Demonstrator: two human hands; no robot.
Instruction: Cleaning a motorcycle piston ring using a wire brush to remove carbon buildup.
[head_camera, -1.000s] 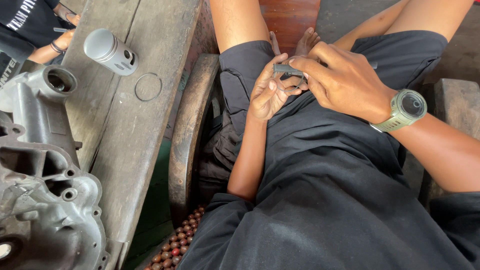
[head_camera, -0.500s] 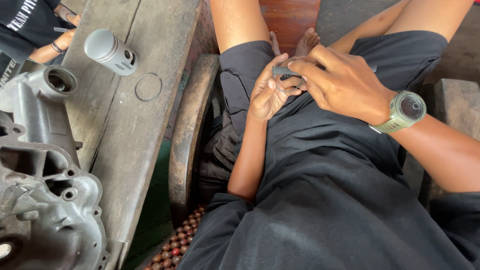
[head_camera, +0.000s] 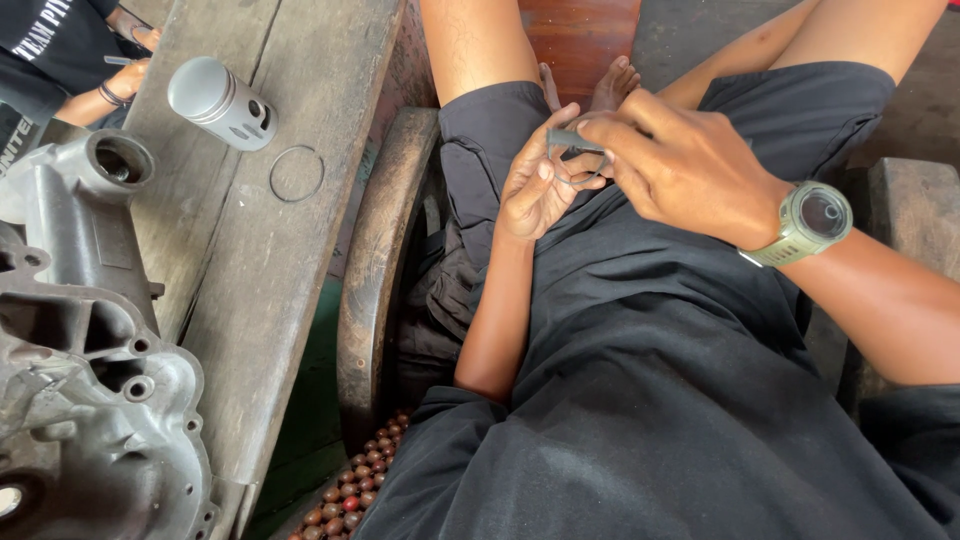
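Over my lap, both hands meet on a small dark metal part with a thin wire ring hanging from it. My left hand pinches the ring and part from below. My right hand, with a green watch on its wrist, grips the same part from above with its fingertips. Most of the part is hidden by the fingers. A grey piston lies on its side on the wooden bench to my left, with a thin ring flat on the wood beside it.
A large grey engine casing fills the bench's near left end. Another person's hands and black shirt show at the top left. A curved wooden armrest and a beaded seat mat lie between the bench and my leg.
The hands have stayed together over the lap, with only slight finger shifts on the small part. Nothing on the bench has moved.
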